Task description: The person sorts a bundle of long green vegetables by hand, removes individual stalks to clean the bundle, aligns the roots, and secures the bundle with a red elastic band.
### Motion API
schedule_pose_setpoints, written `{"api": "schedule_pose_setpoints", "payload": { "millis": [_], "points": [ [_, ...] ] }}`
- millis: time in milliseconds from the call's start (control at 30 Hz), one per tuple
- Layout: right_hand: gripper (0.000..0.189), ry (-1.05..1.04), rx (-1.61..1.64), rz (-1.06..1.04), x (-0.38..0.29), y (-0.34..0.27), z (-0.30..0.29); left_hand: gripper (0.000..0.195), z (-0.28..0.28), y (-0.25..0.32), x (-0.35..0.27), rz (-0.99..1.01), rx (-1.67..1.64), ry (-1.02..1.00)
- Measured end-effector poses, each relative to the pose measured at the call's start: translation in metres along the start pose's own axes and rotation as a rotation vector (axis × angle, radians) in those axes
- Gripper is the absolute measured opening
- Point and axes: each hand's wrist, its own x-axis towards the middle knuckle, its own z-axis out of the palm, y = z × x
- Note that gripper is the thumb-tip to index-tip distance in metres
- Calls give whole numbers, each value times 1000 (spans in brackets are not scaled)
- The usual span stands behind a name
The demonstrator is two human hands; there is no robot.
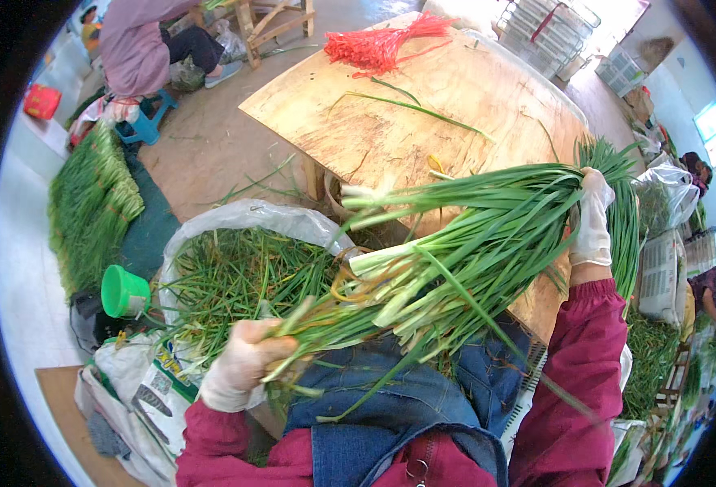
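Observation:
My right hand [592, 216], in a thin whitish glove, is closed around the leafy part of a large bunch of green garlic chives or similar stalks [486, 243], whose pale cut ends point left. My left hand [251, 365], gloved too, grips some loose stalks [327, 329] by their ends, left of the bunch and above my denim apron [382, 389]. Under the stalks lies a wooden tabletop [309, 103] with a heap of red plastic ties [388, 45] at its far edge and a few stray leaves [425, 112]. Yellowed leaves hang near the bunch's pale ends.
A plastic-lined container [242, 213] full of leaf scraps stands at the left, near a green bucket [125, 292] and white sacks [145, 395]. Bundled greens [93, 207] lie farther left. A person [139, 49] sits at the upper left; crates [547, 30] and other people are at the right.

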Motion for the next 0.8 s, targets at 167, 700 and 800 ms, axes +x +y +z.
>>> {"api": "schedule_pose_setpoints", "payload": {
  "millis": [167,700,800],
  "points": [
    [21,232,-246,26,68,23,-42,22,-103,-37,-54,384,-416,119],
    [30,167,-429,-329,40,5,-69,40,47,18,87,1207,1077,270],
    [28,56,-480,-391,18,-15,-47,38,91,48,115,1517,1109,157]
  ]
}}
